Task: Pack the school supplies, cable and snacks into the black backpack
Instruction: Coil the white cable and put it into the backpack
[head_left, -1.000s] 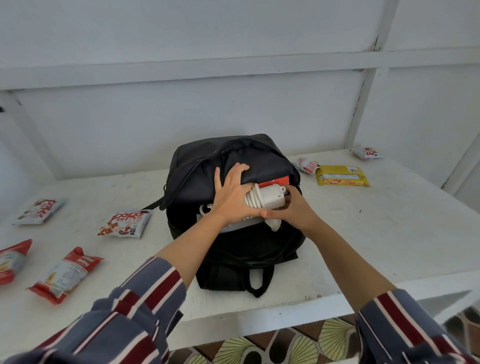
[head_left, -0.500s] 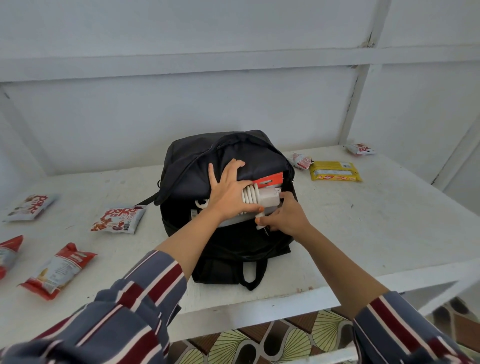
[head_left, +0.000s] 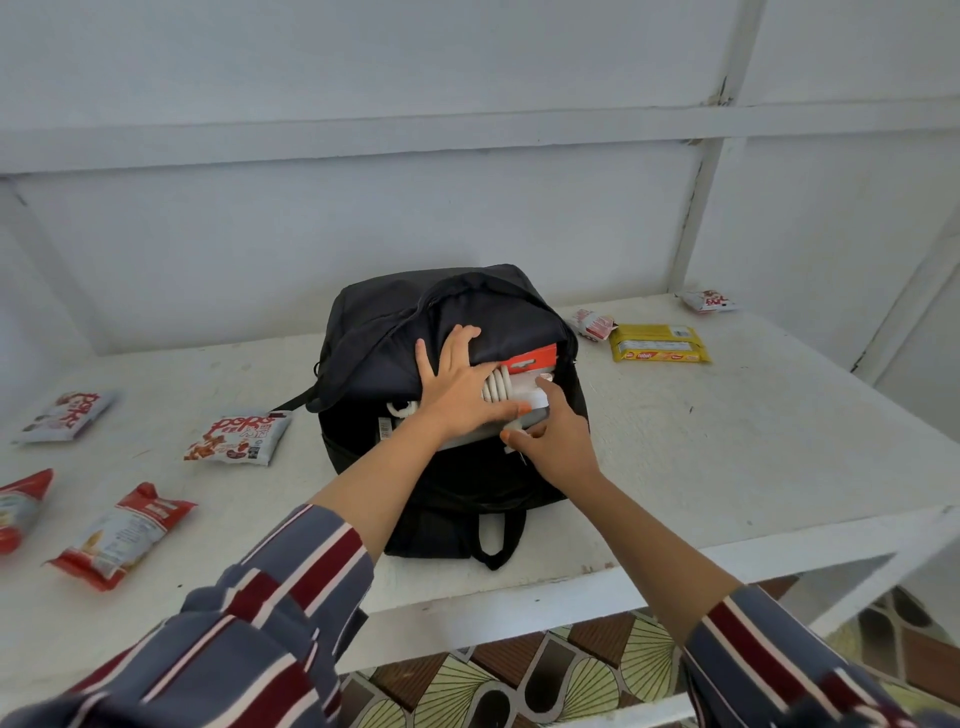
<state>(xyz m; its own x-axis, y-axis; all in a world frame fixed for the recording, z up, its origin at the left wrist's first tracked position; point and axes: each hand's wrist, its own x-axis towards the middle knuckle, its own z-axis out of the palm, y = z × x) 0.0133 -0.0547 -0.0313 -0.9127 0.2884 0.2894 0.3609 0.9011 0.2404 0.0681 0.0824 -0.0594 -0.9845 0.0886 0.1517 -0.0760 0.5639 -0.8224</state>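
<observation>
Bench (head_left: 727, 441): white painted top, scuffed and speckled, with a thick white front edge at 6 o'clock.
Room: pale panelled wall (head_left: 467, 234) with white battens behind the bench; brown and green fan-patterned floor tiles (head_left: 519, 670) show below the front edge.
Black backpack (head_left: 374, 353): stands at the middle of the bench, its top flap unzipped and its carry loop hanging toward 6 o'clock.
Cable (head_left: 496, 384): white, coiled, lying in the mouth of the backpack, just under the flap.
Red card pack (head_left: 530, 358): pokes out of the same opening, at 12 o'clock of the cable.
Left hand (head_left: 457, 387): fingers spread and flat, pressing on the flap and on the coil.
Right hand (head_left: 556, 441): forefinger straight with its tip on the white pack beside the coil, thumb reaching toward the left hand; the other fingers are hidden, so I cannot tell whether it holds anything.
White snack packets: one (head_left: 236, 439) at 9 o'clock of the backpack, another (head_left: 65, 415) farther out the same way.
Red snack packets: one (head_left: 122, 535) at 8 o'clock, one (head_left: 21, 506) at the left edge.
Yellow biscuit pack (head_left: 657, 344): at 2 o'clock, with a small packet (head_left: 592, 323) touching its near corner and another (head_left: 709, 300) by the wall.
Sleeves (head_left: 270, 623): striped grey, maroon and white, pushed up the forearms.
</observation>
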